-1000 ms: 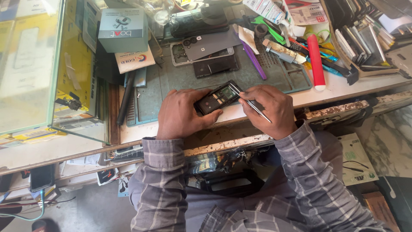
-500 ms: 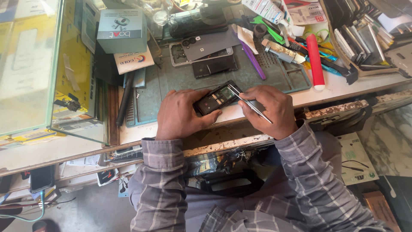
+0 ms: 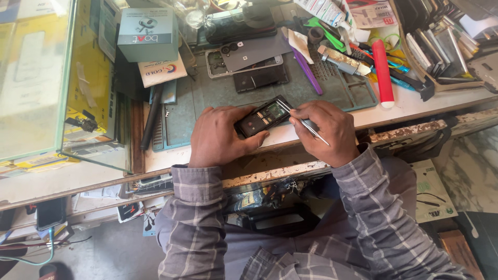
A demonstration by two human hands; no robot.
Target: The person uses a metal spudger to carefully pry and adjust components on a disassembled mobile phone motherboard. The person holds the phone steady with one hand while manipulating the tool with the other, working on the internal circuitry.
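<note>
Head camera is looking down on my left hand (image 3: 220,136), which is clamping a small black opened mobile phone with its back cover off (image 3: 261,116) by its near end, thumb lying along one long edge and fingers wrapping underneath, while my right hand (image 3: 326,129) is pinching a pair of thin silver metal tweezers (image 3: 306,123) whose tips are touching the far end of the phone. The phone is hovering just over the front edge of the grey-green rubber work mat (image 3: 218,96), tilted up toward me. I am judging it to be light and stiff but fragile where the exposed board and contacts are showing, so I am holding it only by its plastic side rails, keeping my fingers off the open middle; the smooth casing could slip, so my grip is staying on the edges rather than the flat face. The tweezers are springy and sharp, and I am gripping them low on the shank, which gives me fine control. Farther back on the mat another dismantled phone with a grey back plate (image 3: 249,65) is lying flat, a purple plastic pry stick (image 3: 306,75) is lying to the right of it, and a red cylindrical tube (image 3: 383,72) is resting just beyond the mat's right edge.
</note>
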